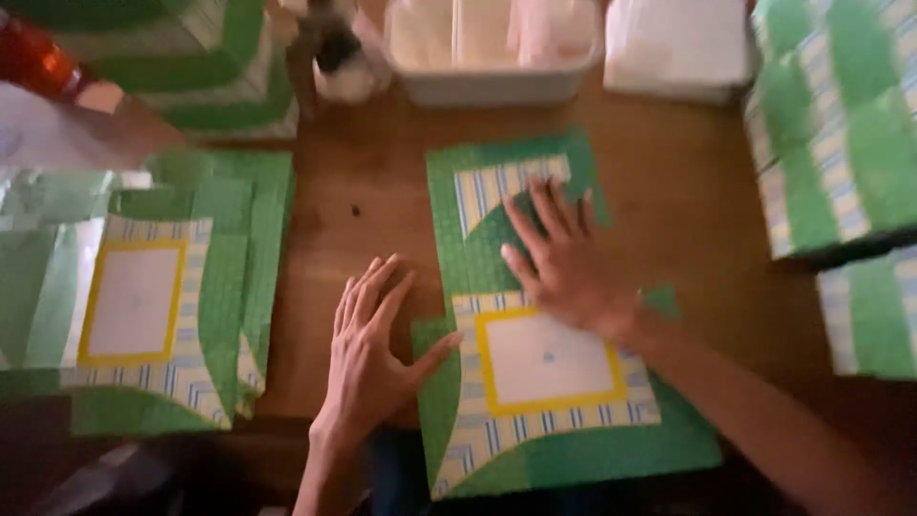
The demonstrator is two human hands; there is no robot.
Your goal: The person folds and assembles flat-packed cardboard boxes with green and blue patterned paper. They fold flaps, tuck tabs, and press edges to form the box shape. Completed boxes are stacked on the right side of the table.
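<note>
A brown wooden desk fills the view under dim, warm light; the room beyond it does not show.

In the middle lies one flat green paper sheet, printed with striped blue-and-cream bands and a white panel in a yellow frame. The right hand rests flat on the sheet's upper half, fingers spread and pointing away, its grip open and closed on nothing. The left hand lies flat on the bare desk just beside the sheet's left edge, fingers straight, thumb stretched out to touch that edge; its grip is open too.

At the left lies a stack of like sheets, slightly fanned, so their number cannot be counted; the top one shows the same yellow-framed panel. At the right edge stand two piles of folded green-and-striped pieces, both cut off by the frame. Another green patterned pile lies at the top left.

At the far edge sit one white plastic tub, holding pale things too blurred to name, and one white block beside it. A small dark-and-white object near the tub and an orange thing in the top left corner are too blurred to make out.
</note>
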